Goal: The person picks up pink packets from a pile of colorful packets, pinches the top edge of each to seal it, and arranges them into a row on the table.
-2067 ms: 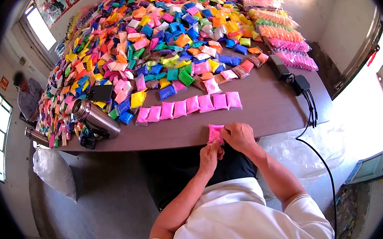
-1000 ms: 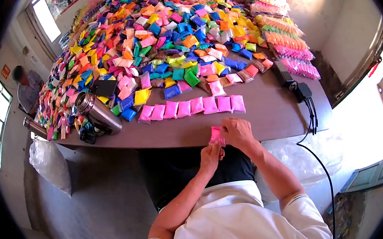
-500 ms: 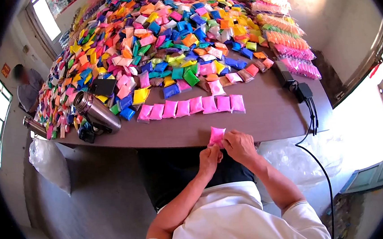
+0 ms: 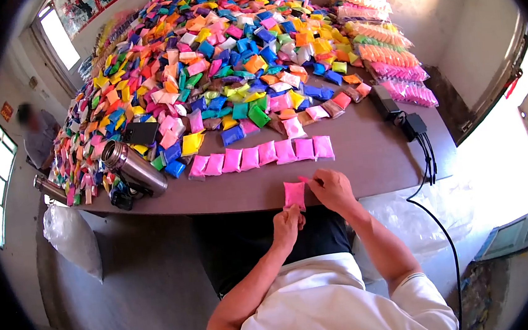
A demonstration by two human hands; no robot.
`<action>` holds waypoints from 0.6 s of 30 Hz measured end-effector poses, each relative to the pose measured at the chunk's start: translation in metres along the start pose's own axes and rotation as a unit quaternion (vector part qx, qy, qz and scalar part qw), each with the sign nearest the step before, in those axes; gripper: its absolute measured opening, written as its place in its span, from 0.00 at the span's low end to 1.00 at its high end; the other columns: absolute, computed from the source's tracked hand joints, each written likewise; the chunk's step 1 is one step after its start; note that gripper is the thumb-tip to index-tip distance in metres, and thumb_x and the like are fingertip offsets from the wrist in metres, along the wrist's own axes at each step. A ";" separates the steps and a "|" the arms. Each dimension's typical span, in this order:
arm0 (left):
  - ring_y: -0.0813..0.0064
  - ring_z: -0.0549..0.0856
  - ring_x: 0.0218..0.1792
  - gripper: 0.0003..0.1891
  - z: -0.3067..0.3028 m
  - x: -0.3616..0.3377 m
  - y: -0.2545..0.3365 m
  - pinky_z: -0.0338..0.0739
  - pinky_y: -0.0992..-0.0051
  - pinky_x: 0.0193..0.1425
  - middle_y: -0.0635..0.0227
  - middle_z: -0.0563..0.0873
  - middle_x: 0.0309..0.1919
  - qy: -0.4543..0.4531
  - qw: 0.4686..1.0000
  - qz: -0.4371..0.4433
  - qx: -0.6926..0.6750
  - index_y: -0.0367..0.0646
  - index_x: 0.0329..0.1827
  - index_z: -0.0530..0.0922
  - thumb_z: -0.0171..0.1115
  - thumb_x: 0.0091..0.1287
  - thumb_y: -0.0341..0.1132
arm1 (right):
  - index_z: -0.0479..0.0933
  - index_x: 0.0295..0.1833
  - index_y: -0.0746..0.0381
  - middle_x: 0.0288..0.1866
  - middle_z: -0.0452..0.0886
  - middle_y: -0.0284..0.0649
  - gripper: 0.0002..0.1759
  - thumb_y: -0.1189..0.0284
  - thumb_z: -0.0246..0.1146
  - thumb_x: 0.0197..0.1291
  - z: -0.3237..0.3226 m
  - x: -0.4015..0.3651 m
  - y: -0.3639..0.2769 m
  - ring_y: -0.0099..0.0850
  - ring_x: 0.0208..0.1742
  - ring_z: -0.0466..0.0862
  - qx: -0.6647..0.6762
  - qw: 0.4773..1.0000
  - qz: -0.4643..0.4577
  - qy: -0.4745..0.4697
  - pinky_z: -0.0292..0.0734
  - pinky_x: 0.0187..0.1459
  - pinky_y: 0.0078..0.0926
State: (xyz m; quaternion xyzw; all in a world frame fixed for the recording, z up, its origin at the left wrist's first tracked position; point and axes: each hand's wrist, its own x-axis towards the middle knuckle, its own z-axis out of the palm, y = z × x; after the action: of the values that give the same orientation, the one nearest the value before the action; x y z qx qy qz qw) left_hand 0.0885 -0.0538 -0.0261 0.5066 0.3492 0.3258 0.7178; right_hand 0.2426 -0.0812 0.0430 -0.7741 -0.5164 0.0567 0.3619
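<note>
My left hand pinches the lower edge of a pink packet, which stands up at the table's front edge. To its right, my right hand is closed, with a small pink piece sticking out at its fingertips; what this piece is, I cannot make out. It looks close to the packet's upper right corner. Beyond both hands lies a row of several pink packets, side by side on the brown table. A lone pale pink packet is behind the row.
A huge heap of coloured packets covers the table's back and left. A steel flask leans near a black phone. Bagged packets are stacked at the right, near black adapters with cables. A person sits far left.
My right hand has moved slightly up and away from the pink packet, and a small pink piece now shows at its fingertips. The packet in my left hand is now more upright.
</note>
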 end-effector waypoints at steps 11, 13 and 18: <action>0.80 0.70 0.20 0.24 0.004 -0.001 0.009 0.62 0.78 0.23 0.74 0.67 0.16 -0.023 1.000 -0.001 0.005 0.45 0.17 0.65 0.49 0.74 0.46 | 0.77 0.25 0.65 0.26 0.78 0.50 0.08 0.70 0.60 0.47 0.007 -0.003 -0.020 0.48 0.29 0.79 -0.066 0.988 -0.137 -0.033 0.73 0.31 0.45; 0.80 0.70 0.20 0.24 0.005 0.002 0.011 0.62 0.78 0.23 0.73 0.68 0.16 -0.027 1.000 0.001 0.009 0.45 0.18 0.65 0.49 0.74 0.47 | 0.77 0.24 0.66 0.26 0.79 0.51 0.09 0.71 0.59 0.46 0.004 0.002 -0.022 0.49 0.29 0.79 -0.069 0.990 -0.120 -0.041 0.73 0.32 0.47; 0.83 0.71 0.17 0.25 0.006 0.003 0.013 0.63 0.81 0.21 0.71 0.73 0.15 -0.009 1.000 -0.005 -0.019 0.41 0.17 0.70 0.50 0.73 0.46 | 0.77 0.23 0.64 0.23 0.78 0.49 0.08 0.69 0.60 0.45 0.009 0.008 -0.021 0.49 0.28 0.80 -0.086 0.992 -0.069 -0.054 0.74 0.30 0.45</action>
State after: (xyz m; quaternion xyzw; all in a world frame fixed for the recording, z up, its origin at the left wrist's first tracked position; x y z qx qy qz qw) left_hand 0.0935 -0.0507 -0.0128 0.4937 0.3388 0.3242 0.7323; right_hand 0.2260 -0.0661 0.0522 -0.7605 -0.5904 0.0287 0.2688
